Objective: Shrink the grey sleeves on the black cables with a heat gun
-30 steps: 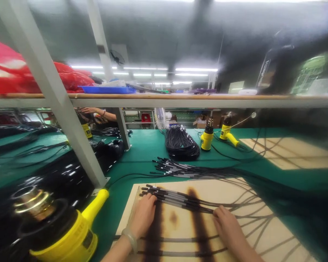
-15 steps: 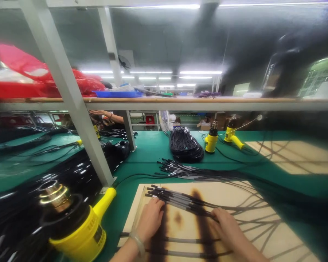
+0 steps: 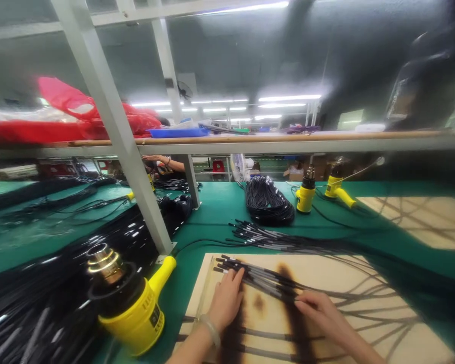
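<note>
A bundle of black cables with grey sleeves and black tips lies across a scorched wooden board. My left hand rests its closed fingertips on the cables near their tips, at the board's left side. Further right, my right hand pinches the lower edge of the same bundle between thumb and fingers. Two separate cables run across the board below the hands.
A large yellow heat gun stands nozzle up at the left, beside a metal post and piled black cables. Behind the board are more sleeved cables, a coiled bundle and two smaller heat guns. A person's hand shows far left.
The whole view has shifted, so things appear farther right. My left fingers have moved slightly up onto the cables; my right hand stays at the bundle's lower edge.
</note>
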